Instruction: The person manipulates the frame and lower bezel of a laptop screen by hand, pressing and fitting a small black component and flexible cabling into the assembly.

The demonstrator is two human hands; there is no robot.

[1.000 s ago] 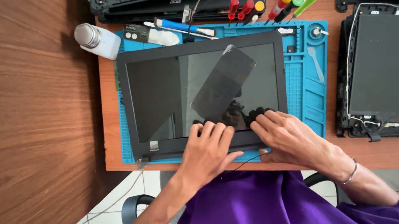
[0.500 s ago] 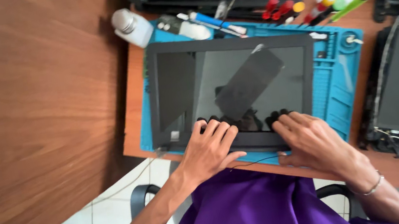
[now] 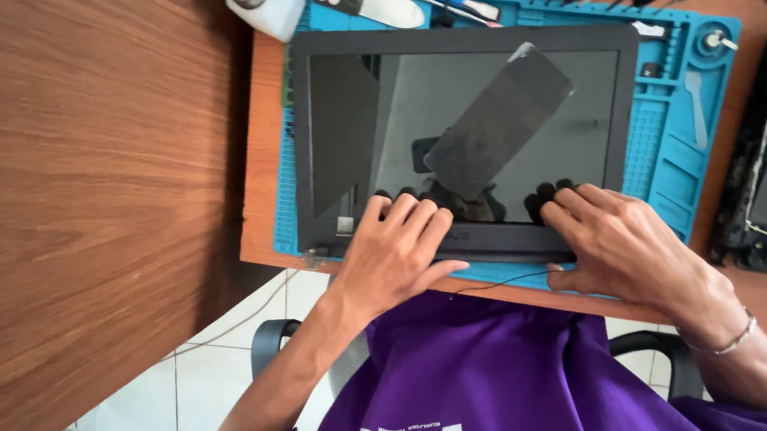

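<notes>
Hands have spread apart: left hand (image 3: 395, 249) and right hand (image 3: 615, 236), fingers flat and gripping nothing, press the laptop screen's (image 3: 472, 135) bottom bezel at the desk's (image 3: 257, 212) near edge.

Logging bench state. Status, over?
Both hands, left and right, flat on laptop screen panel's near bezel. Panel lies on blue mat. Nothing blocking.
</notes>
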